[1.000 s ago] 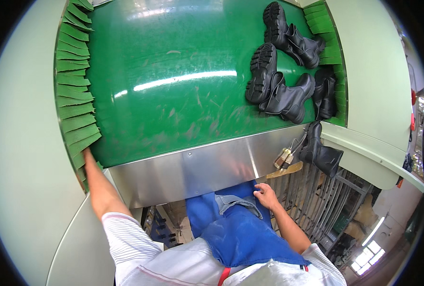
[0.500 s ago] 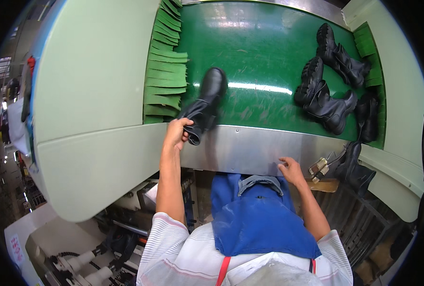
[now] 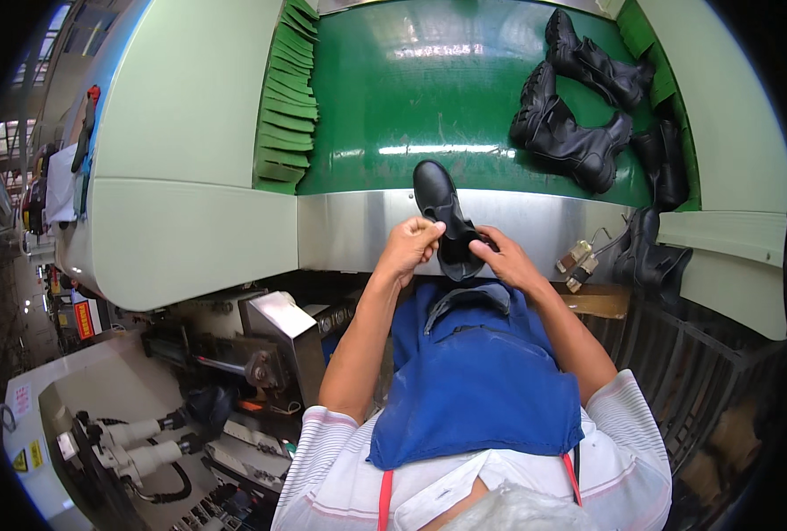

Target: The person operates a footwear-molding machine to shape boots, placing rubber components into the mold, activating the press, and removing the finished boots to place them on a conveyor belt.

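A black leather boot point(image 3: 435, 188) lies over the metal ledge in front of me, toe pointing away and its open top toward my apron. My left hand point(image 3: 413, 248) is closed, thumb and forefinger pinched at the left edge of the boot's shaft. On the other side, my right hand point(image 3: 506, 258) grips the rim of the opening, its thumb on the near side and the other fingers partly hidden by the boot. The inside of the shaft is dark.
Beyond the metal ledge point(image 3: 349, 232) runs a green belt point(image 3: 393, 115), with green strip curtains point(image 3: 287, 115) at its left. Several black boots point(image 3: 579, 142) lie at its right. Another boot point(image 3: 645, 257) hangs over the ledge beside a metal clamp-like tool point(image 3: 579, 258). Machinery point(image 3: 269, 354) stands lower left.
My left hand has brought the boot off the belt, rightward and nearer to me. My right hand has moved from the bare ledge onto the boot's top. The view has shifted.
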`<state>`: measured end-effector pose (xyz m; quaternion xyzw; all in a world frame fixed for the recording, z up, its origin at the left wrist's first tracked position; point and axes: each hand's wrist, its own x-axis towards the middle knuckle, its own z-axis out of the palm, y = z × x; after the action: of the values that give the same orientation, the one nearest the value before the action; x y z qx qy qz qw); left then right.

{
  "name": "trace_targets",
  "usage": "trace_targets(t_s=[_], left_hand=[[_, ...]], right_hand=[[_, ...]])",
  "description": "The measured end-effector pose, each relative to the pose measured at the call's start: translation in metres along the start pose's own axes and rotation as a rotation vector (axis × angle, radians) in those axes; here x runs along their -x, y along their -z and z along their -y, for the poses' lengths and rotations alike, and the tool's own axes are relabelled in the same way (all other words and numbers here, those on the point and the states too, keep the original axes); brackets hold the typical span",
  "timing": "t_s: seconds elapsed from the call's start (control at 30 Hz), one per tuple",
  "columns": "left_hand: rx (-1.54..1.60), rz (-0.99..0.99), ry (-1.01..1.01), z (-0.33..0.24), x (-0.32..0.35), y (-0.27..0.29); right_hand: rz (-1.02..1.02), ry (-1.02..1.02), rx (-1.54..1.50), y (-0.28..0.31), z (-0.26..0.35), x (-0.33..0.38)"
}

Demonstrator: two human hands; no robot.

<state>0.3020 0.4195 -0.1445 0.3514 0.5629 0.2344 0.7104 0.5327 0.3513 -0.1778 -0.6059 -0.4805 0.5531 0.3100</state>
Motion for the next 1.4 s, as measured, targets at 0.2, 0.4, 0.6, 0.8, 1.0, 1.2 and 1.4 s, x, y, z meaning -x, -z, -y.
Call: trace_targets(t_s=[0.2, 0.4, 0.6, 0.8, 1.0, 1.2, 1.4], left_hand=[[-0.748, -0.493, -0.470, 0.012, 0.026, -0.027], [-0.999, -0.547, -0.651, -0.005, -0.016, -0.020], [-0.840, -0.558, -0.565, -0.012, -0.043, 0.001], [-0.770, -0.782, -0.595, -0.023, -0.011, 0.060], [-0.579, -1.023, -0.866, -0.017, 0.107, 0.114], [-0.379, -0.891, -0.718, 0.071, 0.359, 0.139], [0.035, -1.698, -0.344, 0.272, 0.561, 0.168]], right_hand=[[-0.125, 0.164, 0.271, -0.008, 0.002, -0.007], [-0.182, 0.263, 0.363, 0.002, 0.020, -0.051], [-0.060, 0.239, 0.325, -0.001, 0.028, -0.063], [-0.067, 0.559, 0.274, -0.068, 0.086, -0.076], [-0.050, 0.575, 0.115, -0.151, 0.133, -0.108], [0.020, 0.731, 0.511, -0.219, 0.098, -0.142], [0.132, 0.844, 0.466, -0.320, 0.200, -0.086]])
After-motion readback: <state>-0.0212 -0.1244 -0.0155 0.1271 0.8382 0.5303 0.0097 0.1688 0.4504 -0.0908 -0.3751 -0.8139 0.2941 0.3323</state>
